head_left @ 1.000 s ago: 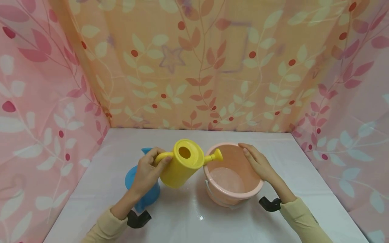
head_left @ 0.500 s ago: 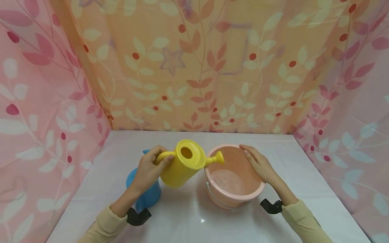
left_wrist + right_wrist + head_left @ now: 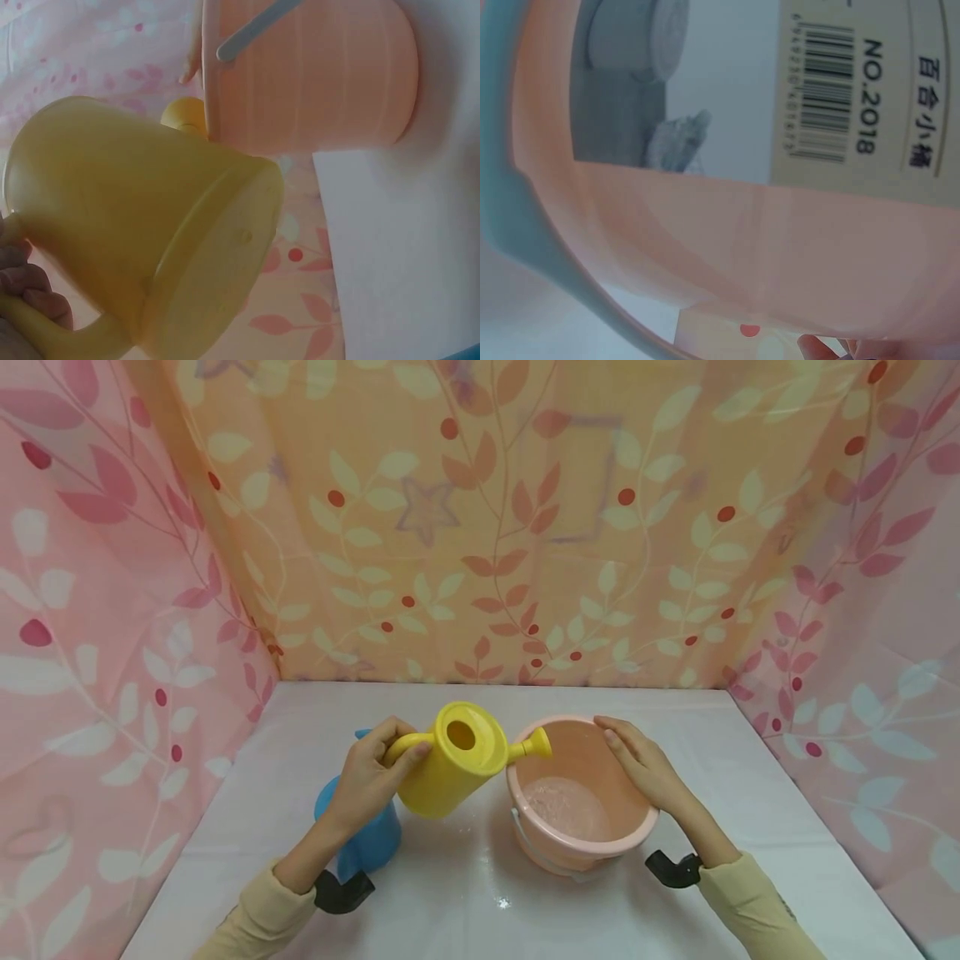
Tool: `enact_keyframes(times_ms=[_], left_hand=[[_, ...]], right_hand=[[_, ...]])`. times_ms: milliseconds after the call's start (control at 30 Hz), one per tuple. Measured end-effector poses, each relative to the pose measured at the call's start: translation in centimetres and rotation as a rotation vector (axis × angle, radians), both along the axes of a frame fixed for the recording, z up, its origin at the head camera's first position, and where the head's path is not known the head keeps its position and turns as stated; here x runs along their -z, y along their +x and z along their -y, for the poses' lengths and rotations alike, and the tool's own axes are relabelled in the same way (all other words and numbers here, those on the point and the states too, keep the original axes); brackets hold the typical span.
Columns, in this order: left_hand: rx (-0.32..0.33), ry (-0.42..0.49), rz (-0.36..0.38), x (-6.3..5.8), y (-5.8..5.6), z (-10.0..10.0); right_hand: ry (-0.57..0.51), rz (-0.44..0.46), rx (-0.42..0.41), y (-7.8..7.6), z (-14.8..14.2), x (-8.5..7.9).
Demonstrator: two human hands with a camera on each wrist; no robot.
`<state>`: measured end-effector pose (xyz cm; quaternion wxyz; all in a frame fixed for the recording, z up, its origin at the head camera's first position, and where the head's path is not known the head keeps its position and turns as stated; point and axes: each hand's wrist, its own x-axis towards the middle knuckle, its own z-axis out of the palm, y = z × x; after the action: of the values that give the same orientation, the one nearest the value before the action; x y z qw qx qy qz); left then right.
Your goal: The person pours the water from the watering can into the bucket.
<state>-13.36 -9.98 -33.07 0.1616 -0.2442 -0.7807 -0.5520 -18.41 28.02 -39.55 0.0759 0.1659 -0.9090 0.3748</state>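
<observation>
My left hand (image 3: 371, 777) grips the curved handle of a yellow watering can (image 3: 446, 777). The can is tilted above the table, its round top opening showing and its spout reaching over the rim of a pink bucket (image 3: 527, 814). Rippled water (image 3: 566, 806) covers the bucket's floor. On the bucket's right rim rests my right hand (image 3: 641, 762), fingers straight. The left wrist view shows the can's base and its handle with curled fingers (image 3: 34, 289) around it. In the right wrist view, the bucket's printed label (image 3: 832, 97) fills much of the frame.
A blue container (image 3: 375, 839) stands on the table behind my left forearm, partly hidden by it. The bucket's pale handle (image 3: 540, 856) hangs down its front. Patterned cloth (image 3: 420, 568) encloses the white table (image 3: 450, 910) at the back and sides.
Over the last second the water in the bucket has become more rippled. Both hands and the watering can stay nearly in place, and the whole view has shifted slightly.
</observation>
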Motion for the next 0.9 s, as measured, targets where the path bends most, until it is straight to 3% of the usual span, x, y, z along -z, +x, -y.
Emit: enact_keyframes(times_ms=[900], left_hand=[[0.031, -0.001, -0.008, -0.31, -0.17, 0.0]], right_hand=[[-0.018, 0.007, 0.003, 0.03, -0.04, -0.05]])
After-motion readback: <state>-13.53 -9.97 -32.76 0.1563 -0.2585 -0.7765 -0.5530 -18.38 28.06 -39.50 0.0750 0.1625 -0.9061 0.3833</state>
